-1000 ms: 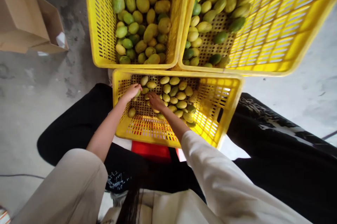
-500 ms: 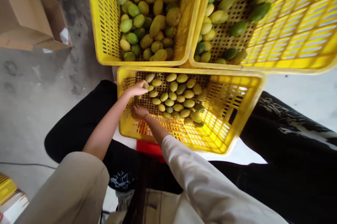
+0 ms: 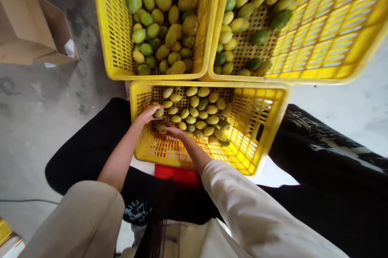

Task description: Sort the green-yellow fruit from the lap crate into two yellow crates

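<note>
Low in the near end of the yellow plastic crate (image 3: 209, 84) between my legs, both hands are among small oval yellow-green fruits (image 3: 194, 111). My left hand (image 3: 149, 114) has its fingers curled round a greenish fruit (image 3: 158, 113) near the left wall. Just below it, my right hand (image 3: 175, 132) reaches in from the right, its fingers closed about another yellow-green fruit (image 3: 161, 128). Right of my hands, several more fruits lie in loose rows on the perforated bottom. The right part of this crate shows bare yellow slats.
Beyond it stand two larger yellow crates, a left one (image 3: 151, 76) and a right one (image 3: 281, 80), both holding bigger green and yellow fruits. An open cardboard box (image 3: 27, 19) sits on the concrete floor at left. A thin cable (image 3: 30, 200) crosses the floor.
My left hand has come down toward the near left, a fruit in its fingers. My right hand has drawn a fruit rightward from the crate's left corner. The view has shifted slightly.
</note>
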Demonstrator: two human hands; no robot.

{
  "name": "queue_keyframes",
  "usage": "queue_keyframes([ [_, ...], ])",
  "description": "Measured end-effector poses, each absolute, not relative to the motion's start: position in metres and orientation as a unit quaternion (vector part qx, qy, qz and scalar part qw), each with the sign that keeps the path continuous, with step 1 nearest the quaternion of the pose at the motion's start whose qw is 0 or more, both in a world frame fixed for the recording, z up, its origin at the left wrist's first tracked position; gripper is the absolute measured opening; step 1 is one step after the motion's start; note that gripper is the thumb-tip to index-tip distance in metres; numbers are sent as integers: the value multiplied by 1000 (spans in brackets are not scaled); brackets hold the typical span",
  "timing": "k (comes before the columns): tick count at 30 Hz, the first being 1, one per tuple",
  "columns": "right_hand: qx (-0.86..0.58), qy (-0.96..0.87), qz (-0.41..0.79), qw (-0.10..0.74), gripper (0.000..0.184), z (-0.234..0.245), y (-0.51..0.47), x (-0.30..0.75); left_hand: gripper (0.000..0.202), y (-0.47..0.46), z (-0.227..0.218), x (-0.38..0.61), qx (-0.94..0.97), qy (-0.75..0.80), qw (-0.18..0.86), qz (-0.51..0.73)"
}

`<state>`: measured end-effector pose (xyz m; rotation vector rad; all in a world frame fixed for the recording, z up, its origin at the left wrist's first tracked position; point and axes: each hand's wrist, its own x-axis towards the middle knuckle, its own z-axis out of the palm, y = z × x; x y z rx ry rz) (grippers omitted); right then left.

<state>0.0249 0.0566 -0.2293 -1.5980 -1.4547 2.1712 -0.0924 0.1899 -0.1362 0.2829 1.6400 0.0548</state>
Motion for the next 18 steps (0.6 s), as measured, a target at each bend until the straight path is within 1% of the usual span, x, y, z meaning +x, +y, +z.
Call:
queue_keyframes([
  [1,-497,-427,754,55,32,-226,63,42,19,189,-133,-91,91,725,681,36],
  [3,-472,-359,800,87,27,-214,77,74,21,190,-120,-84,35,717,694,62],
  [4,-449,-250,847,138,29,-206,85,89,20,191,-110,-79,18,714,695,78],
  [5,-426,-157,870,191,36,-195,94,101,18,193,-98,-73,11,714,694,95],
  [7,-372,-60,886,272,56,-169,111,121,12,197,-68,-59,21,705,696,131],
  [8,-351,-51,884,305,59,-154,120,129,8,199,-50,-53,41,694,703,152],
  [9,-335,-57,883,324,56,-136,129,137,5,200,-32,-47,73,680,709,171],
  [11,-314,-85,879,348,49,-99,145,150,12,203,3,-36,144,660,705,217],
  [13,-298,-119,870,374,45,-58,159,163,13,209,32,-28,188,642,696,262],
  [15,-299,-149,850,407,41,-19,170,178,11,217,54,-22,194,622,696,302],
  [18,-334,-187,828,410,30,32,181,203,8,232,78,-15,171,596,712,329],
])
